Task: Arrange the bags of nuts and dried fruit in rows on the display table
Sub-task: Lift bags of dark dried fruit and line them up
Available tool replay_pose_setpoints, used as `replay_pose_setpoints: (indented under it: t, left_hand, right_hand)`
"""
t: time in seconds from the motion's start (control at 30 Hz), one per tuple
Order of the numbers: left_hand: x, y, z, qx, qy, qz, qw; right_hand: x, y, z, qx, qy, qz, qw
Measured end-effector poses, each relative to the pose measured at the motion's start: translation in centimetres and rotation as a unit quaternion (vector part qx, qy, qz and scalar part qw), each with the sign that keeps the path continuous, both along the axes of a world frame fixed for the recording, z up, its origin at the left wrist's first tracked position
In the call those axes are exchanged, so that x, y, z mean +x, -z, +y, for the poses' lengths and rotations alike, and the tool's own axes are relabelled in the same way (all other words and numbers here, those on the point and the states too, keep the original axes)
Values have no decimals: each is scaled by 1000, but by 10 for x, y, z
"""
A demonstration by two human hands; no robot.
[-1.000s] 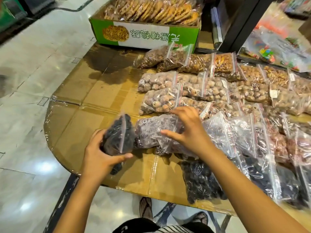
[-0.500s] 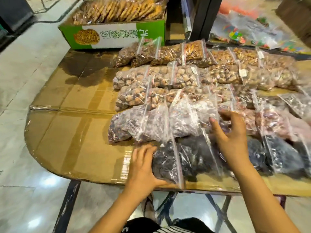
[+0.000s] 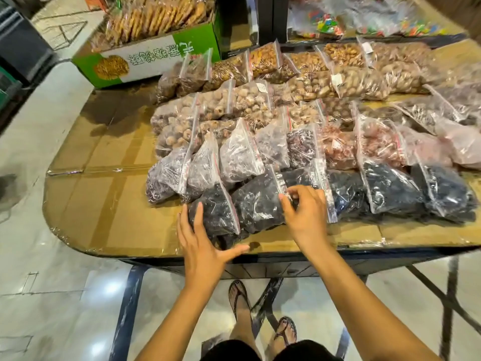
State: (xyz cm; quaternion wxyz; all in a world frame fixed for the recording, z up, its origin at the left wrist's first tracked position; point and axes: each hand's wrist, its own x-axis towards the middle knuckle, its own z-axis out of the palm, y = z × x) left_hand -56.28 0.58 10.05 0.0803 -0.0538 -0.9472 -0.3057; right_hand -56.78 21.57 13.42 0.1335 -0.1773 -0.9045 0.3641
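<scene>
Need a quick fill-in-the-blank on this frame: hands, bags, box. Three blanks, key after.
1. The left hand rests against the end bag of the front row, which holds ____ coloured fruit.
2. The right hand pinches the ____ bag from that end.
3. The box of biscuits at the table's far corner is white and ____.

Missing words: dark; second; green

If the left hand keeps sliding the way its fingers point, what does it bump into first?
The left hand already touches the nearest dark fruit bag; going on, it would likely push that into the purplish bag behind.
</scene>
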Motion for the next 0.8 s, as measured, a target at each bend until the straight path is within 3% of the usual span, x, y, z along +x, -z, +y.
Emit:
replay_pose_setpoints:
  t: [0.23, 0.53, 0.67, 0.8]
  left_hand:
    - [-15, -5, -7, -107, 25, -9, 994]
    - [-29, -3, -18, -187, 72, -19, 980]
    - [-34, -3, -34, -162, 132, 1, 978]
    - [-45, -13, -63, -30, 137, 60, 988]
  right_hand:
    - [14, 4, -6, -74, 17, 57, 996]
    - [21, -1, -1, -57, -1, 25, 998]
    - [21, -10, -2, -97, 40, 8, 994]
    - [14, -38, -23, -130, 104, 66, 984]
